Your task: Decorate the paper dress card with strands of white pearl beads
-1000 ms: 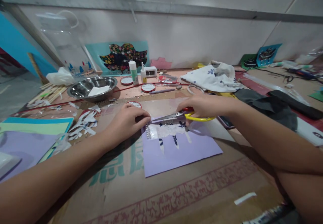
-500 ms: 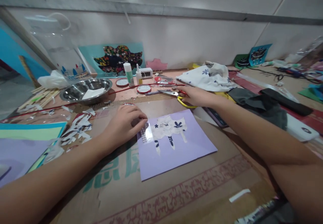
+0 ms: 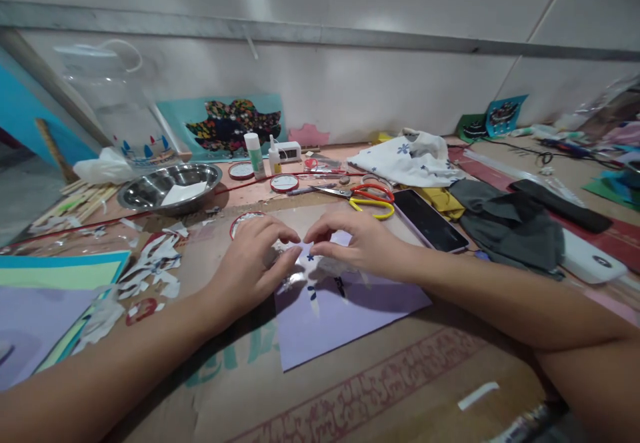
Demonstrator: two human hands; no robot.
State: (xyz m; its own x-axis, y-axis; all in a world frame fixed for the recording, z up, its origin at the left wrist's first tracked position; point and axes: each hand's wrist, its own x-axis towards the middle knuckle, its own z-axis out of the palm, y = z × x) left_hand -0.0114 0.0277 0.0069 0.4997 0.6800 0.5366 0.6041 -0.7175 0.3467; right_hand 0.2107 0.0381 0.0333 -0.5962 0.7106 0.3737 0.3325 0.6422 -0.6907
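Observation:
My left hand (image 3: 263, 256) is closed on a small clear sheet of stick-on pearls (image 3: 291, 279), over the left side of a purple paper (image 3: 330, 333). My right hand (image 3: 357, 243) has come up beside it, thumb and forefinger drawn together close to the left fingertips. Whatever lies between the right fingers is too small to make out. White cloth pieces with dark blue flowers (image 3: 340, 286) are on the paper, partly covered by my hands. Scissors (image 3: 367, 198) with red and yellow handles lie behind the right hand.
A steel bowl (image 3: 145, 193) holds white paper. Cloth scraps (image 3: 153, 263) lie at left. At the back stand a glue stick (image 3: 254, 153) and a small bottle (image 3: 274, 156). A phone (image 3: 430, 222) and dark grey cloth (image 3: 505, 226) are at right. Cardboard (image 3: 240, 383) lies underneath.
My right hand has let go of the scissors, which now lie on the table, and moved left to meet my left hand. The pearl sheet is now more hidden by the fingers.

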